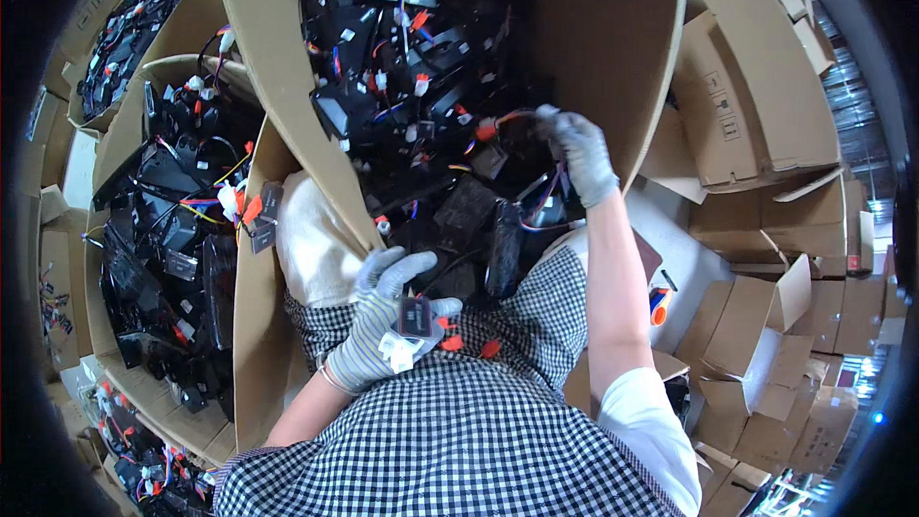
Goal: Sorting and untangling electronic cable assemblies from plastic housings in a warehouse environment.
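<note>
Module (414, 318): small black plastic block, light, rigid; wires snag — pinch its body.
Left hand (378, 325): closed round module.
Right hand (579, 153): at one o'clock, fingers curled on wires (541, 201) in carton (593, 29).

Grey concrete floor (682, 247) visible between cartons, right of centre. Standing on it: large open brown cardboard box (593, 29), filled with tangled black plastic parts with coloured wiring (412, 67). Just beside it at left, second open cardboard box (251, 325) holding similar black wired units (177, 230); third such box (196, 10) at upper left. Right side: heap of empty brown cardboard cartons (756, 96), flaps open, some flattened, piled touching one another across floor toward lower right.
</note>
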### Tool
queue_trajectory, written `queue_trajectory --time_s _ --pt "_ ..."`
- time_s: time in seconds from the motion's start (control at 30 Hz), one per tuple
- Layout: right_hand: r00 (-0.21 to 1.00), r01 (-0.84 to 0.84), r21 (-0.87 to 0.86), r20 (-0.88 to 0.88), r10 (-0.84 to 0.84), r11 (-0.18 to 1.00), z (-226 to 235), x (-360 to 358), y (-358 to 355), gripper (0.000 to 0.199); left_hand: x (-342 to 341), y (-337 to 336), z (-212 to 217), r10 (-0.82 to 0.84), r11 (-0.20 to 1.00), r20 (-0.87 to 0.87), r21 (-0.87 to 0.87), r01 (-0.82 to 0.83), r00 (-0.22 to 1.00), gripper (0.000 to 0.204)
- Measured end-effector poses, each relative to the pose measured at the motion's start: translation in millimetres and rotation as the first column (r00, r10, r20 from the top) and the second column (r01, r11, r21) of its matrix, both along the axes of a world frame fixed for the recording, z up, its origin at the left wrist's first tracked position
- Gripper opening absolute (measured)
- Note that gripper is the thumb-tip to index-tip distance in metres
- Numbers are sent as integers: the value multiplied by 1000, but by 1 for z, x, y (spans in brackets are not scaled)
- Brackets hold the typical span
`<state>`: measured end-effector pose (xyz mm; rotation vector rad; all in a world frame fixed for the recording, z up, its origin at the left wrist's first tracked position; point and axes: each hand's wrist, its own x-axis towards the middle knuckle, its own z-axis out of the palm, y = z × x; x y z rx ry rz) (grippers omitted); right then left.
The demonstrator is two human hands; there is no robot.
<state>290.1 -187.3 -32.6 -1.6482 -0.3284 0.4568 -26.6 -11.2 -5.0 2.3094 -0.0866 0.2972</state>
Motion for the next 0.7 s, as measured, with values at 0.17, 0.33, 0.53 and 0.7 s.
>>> queue_trajectory --time_s 0.17,0.33,0.53,0.7 --pt "972 197 662 -34 -234 723 68 15 -43 28 14 -13 11 -8 974 200 224 -38 980 31" --pt "928 21 587 290 -235 809 98 -54 -29 21 -1 -17 1 -171 814 -72 -572 100 983 31" --pt "694 -518 -130 514 504 845 14 -164 -12 16 33 -16 -3 62 518 -125 -844 -139 990 48" --pt "583 -550 -272 552 596 790 -21 -206 -9 20 53 -4 3 -104 368 -189 -920 -139 977 52"
